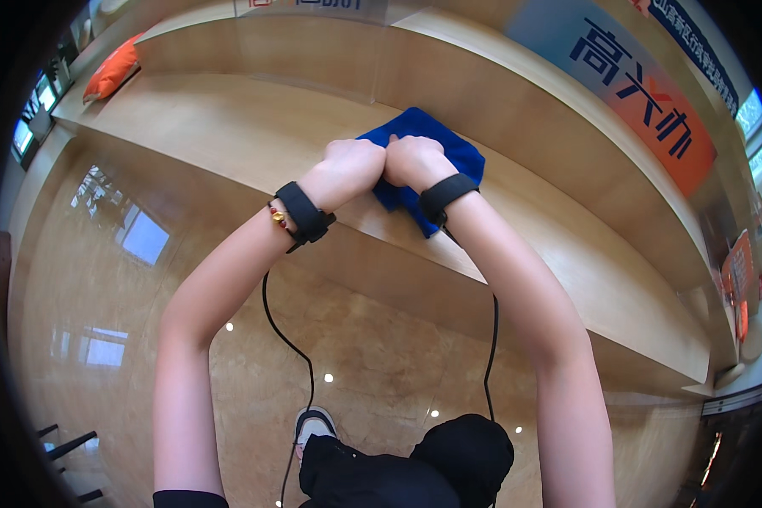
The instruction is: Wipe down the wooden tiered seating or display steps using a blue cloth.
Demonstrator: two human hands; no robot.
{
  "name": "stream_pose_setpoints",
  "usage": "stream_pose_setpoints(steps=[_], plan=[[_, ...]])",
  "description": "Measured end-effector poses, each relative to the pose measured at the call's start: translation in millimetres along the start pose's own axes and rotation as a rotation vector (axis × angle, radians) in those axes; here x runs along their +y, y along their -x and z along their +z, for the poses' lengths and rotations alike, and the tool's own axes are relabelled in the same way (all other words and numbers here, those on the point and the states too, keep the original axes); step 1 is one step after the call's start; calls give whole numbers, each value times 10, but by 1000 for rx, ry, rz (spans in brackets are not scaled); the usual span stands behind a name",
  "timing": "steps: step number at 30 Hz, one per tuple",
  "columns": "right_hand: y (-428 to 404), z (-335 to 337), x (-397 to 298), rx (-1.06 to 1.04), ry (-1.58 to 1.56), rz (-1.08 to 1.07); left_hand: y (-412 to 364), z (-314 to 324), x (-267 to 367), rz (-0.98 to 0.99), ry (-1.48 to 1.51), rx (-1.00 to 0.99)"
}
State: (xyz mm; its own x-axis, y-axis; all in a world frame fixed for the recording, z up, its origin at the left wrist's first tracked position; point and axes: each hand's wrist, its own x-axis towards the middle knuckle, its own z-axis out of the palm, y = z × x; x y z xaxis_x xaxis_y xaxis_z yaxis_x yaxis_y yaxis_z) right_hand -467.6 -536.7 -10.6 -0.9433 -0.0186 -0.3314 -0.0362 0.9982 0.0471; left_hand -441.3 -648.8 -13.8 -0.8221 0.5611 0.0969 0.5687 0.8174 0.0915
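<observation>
A blue cloth lies spread, with folds, on the pale wooden bench step before me. My left hand is curled into a fist at the cloth's left edge. Knuckle to knuckle with it, my right hand is bent over the cloth, its fingers gripping it from above. The left fingers are turned away from view, though they seem closed on the cloth too. One corner of the cloth hangs toward the front edge of the step. Each wrist wears a black strap; the left one also has a beaded bracelet.
Behind the cloth rises a higher wooden tier with a printed panel bearing writing. An orange cushion rests at the far left. Two black cables hang from my wrists over the glossy tiled floor. Dark chair legs stand lower left.
</observation>
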Motion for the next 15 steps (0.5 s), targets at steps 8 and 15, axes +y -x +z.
stream_pose_setpoints(steps=[8,15], plan=[[-109,-26,478,164,-112,-304,-177,19,188,8,-36,-25],[-116,-66,571,-11,-92,-301,-218,75,229,72,2,-43]])
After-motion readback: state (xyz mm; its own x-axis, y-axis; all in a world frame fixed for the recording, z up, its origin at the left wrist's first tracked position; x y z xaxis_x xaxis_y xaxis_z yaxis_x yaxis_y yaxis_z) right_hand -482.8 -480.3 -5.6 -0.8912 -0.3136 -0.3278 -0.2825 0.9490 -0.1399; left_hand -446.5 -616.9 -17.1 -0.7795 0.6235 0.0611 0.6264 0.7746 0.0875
